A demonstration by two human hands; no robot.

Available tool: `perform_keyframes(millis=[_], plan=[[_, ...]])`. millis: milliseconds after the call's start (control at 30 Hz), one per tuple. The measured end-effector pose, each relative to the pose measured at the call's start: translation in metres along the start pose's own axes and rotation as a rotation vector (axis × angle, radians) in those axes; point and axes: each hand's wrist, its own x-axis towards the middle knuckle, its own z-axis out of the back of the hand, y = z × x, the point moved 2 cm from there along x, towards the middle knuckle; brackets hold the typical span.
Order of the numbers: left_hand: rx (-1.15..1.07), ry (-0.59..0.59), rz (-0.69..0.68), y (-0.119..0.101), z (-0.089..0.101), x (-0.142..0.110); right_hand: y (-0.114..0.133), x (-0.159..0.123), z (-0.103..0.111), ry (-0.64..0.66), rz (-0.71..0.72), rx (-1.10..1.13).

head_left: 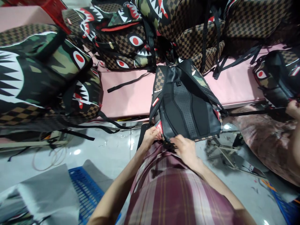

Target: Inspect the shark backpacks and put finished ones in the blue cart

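Observation:
A black backpack (185, 103) with a padded mesh back panel, checkered brown sides and camouflage patches lies back-up, half on the pink table (131, 93) and half against my lap. My left hand (151, 136) pinches its lower left corner by a red tag (159, 126). My right hand (185, 147) grips the bottom edge with curled fingers.
Several shark-mouth backpacks (42, 75) are piled at the left and along the back (126, 40) of the table. Another person's hand (292, 109) holds a bag (276, 75) at the right. A blue crate (84, 190) and grey sheets (47, 193) sit on the shiny floor lower left.

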Motion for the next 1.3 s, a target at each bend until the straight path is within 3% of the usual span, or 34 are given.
perform_keyframes(millis=[133,200,267,300,367,433,500,567,633,700,800,867,1033,1167,1233,1300], plan=[[-0.021,-0.005,-0.032,0.000,0.004,-0.003,0.032,0.048,-0.025,0.204,0.007,-0.200],[0.002,0.013,-0.023,0.001,0.009,-0.006,0.032,0.055,-0.024,0.266,0.085,-0.060],[0.049,0.017,-0.009,0.001,0.020,-0.008,0.020,0.049,-0.006,0.244,0.131,0.237],[0.073,0.003,-0.003,0.000,0.026,-0.009,0.008,0.042,0.009,0.175,0.095,0.387],[0.107,-0.085,0.000,-0.003,0.038,-0.011,-0.027,0.023,0.044,-0.083,-0.150,0.564],[0.166,-0.204,0.003,-0.011,0.041,-0.017,-0.069,0.003,0.075,-0.410,-0.489,0.517],[0.286,-0.248,0.001,-0.021,0.031,-0.020,-0.103,-0.009,0.090,-0.533,-0.641,0.407],[0.455,-0.208,0.014,-0.026,0.014,-0.015,-0.121,-0.008,0.086,-0.482,-0.610,0.312],[0.558,-0.246,0.001,-0.026,0.000,-0.006,-0.124,-0.002,0.075,-0.403,-0.517,0.207],[0.408,-0.255,0.001,-0.017,-0.005,0.003,-0.117,0.002,0.065,-0.366,-0.443,0.113],[0.017,-0.146,0.048,0.003,-0.003,0.011,-0.106,0.003,0.059,-0.354,-0.388,0.082],[-0.084,-0.099,0.070,0.015,0.000,0.015,-0.103,0.002,0.058,-0.343,-0.358,0.099],[-0.093,-0.017,0.068,0.024,0.005,0.023,-0.106,-0.002,0.052,-0.336,-0.309,0.081],[-0.007,0.049,0.066,0.012,0.017,0.017,-0.115,-0.005,0.050,-0.374,-0.308,0.056],[0.186,0.015,-0.053,-0.004,0.026,0.014,-0.121,-0.005,0.052,-0.394,-0.323,0.070],[0.526,0.021,-0.330,-0.027,0.029,0.016,-0.128,-0.005,0.054,-0.420,-0.364,0.076]])
